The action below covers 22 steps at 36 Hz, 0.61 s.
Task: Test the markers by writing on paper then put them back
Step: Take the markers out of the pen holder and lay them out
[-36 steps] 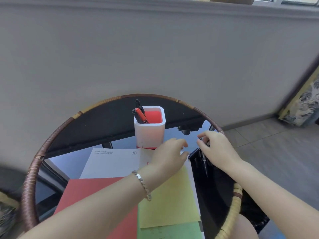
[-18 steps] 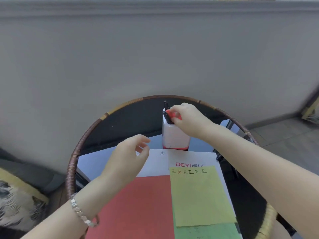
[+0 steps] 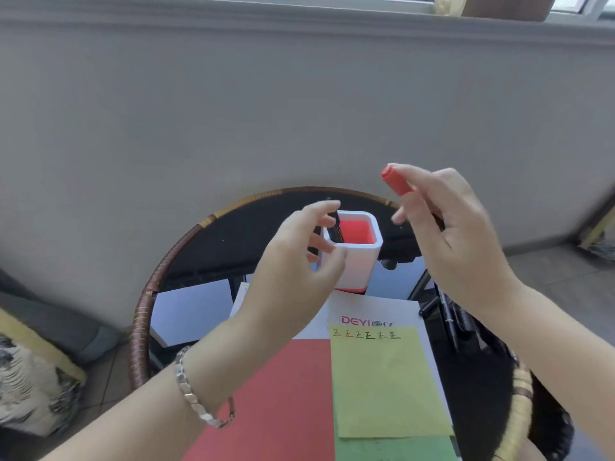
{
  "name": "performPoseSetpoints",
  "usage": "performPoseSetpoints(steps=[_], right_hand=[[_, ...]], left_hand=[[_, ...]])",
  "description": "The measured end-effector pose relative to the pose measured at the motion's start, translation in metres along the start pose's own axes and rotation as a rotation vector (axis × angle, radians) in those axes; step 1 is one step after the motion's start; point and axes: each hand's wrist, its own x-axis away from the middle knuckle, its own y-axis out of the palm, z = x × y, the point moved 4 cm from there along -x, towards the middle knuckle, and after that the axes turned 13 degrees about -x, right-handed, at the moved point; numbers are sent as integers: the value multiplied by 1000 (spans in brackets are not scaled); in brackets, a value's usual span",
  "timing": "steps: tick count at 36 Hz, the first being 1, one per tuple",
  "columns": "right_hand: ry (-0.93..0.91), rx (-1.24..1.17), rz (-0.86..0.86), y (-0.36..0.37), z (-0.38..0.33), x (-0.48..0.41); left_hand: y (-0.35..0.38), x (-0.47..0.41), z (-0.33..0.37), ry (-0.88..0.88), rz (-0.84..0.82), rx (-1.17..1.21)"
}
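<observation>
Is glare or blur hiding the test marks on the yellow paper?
Head view: no, the marks on the yellow paper are legible; the glass table mirrors bright light beside the holder, not over the paper; the left hand and right hand are slightly soft at the fingertips; the wall ledge bows from the wide lens.

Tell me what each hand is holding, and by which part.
The right hand grips a red-capped marker just below the cap, which sticks out above the fingers. The left hand holds nothing and hovers open before the white pen holder.
</observation>
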Motion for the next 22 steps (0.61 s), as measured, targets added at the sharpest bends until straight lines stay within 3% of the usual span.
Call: performPoseSetpoints(steps=[3,6,10,13,15,17,19,22], right_hand=[[132,-45,-202,0,8,14],[171,72,-311,0,18,29],[249,112,-353,-6,27,42],[110,238,-334,-8,26,46],[65,262,-210,-12,25,49],[199,150,-63,-19,25,53],[477,-36,-12,-18,32,57],[926,-502,-2,-6,47,68]], left_hand=[[6,-3,15,87,-22,16],[22,2,22,181,-128,-104],[43,12,13,128,-295,-133],[46,17,4,59,-256,-151],[43,17,-2,-18,-185,-92],[41,17,-5,-91,-118,-30],[41,16,-6,-152,-106,70],[49,17,-3,-212,-218,214]])
